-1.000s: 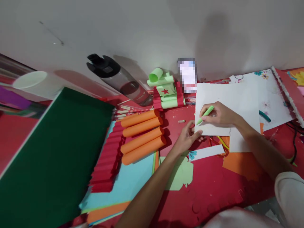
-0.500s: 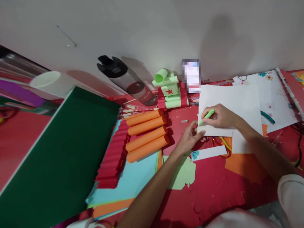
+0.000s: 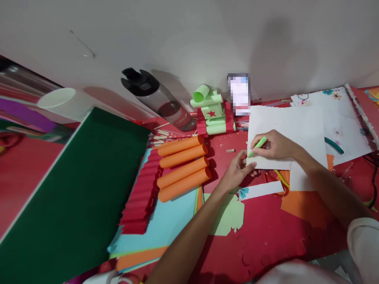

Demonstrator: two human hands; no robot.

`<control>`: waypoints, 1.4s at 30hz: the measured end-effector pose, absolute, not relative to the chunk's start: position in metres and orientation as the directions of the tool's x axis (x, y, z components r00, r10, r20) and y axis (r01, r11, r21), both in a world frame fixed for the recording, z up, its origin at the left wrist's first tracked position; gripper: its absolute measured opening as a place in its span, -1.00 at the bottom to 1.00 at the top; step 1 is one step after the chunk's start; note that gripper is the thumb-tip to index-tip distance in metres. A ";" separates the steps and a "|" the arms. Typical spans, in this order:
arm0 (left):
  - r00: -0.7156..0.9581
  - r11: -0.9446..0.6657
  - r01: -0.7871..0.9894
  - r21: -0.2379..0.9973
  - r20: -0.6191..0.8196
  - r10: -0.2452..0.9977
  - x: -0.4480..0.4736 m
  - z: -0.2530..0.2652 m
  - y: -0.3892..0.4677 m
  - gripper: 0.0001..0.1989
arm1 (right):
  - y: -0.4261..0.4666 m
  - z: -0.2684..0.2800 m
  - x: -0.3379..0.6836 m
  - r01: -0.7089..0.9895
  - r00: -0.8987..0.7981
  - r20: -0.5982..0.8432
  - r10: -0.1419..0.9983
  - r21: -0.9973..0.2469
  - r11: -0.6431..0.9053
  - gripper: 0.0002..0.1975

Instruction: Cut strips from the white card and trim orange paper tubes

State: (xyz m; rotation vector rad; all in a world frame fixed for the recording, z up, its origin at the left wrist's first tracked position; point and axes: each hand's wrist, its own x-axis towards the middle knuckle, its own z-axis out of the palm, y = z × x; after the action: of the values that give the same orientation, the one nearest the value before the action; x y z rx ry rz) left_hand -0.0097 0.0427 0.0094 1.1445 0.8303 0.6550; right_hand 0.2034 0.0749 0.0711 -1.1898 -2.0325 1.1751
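Observation:
My right hand [image 3: 271, 145] is closed round a light green marker [image 3: 259, 145], its lower end at the left edge of a white sheet of paper [image 3: 291, 128]. The side of that hand rests on the sheet. At the near left corner, my left hand [image 3: 238, 169] grips the paper, thumb at the edge and some fingers hidden beneath it. Below the sheet lie a white strip with a blue flower [image 3: 262, 191] and scissors [image 3: 281, 179], partly covered. A small eraser-like stub [image 3: 230, 150] lies left of my hands.
Orange paper tubes [image 3: 183, 184] and pleated red paper [image 3: 139, 197] lie at left, beside a dark green board [image 3: 74, 197]. Along the wall stand a bottle [image 3: 160, 98], a green and red paper model [image 3: 211, 112] and a phone [image 3: 239, 94]. Flowered paper [image 3: 340, 126] lies at right.

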 end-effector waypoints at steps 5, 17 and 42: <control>0.544 0.289 -0.043 0.956 -0.220 0.810 -0.010 0.007 0.043 -0.45 | 0.076 0.069 0.205 0.454 -0.511 0.002 0.859 -0.848 0.272 -0.80; 0.543 0.291 -0.065 0.954 -0.211 0.813 -0.009 0.004 0.043 -0.43 | 0.077 0.071 0.209 0.465 -0.512 0.008 0.859 -0.839 0.284 -0.88; 0.544 0.305 -0.069 0.950 -0.220 0.809 -0.008 0.006 0.043 -0.43 | 0.076 0.075 0.214 0.377 -0.449 0.085 0.890 -0.885 0.274 -0.87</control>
State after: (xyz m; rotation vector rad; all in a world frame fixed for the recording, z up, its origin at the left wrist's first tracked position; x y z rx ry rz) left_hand -0.0082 0.0430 0.0057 1.1150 0.8109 0.6751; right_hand 0.2142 0.0765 0.0752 -1.1360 -1.9574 1.1219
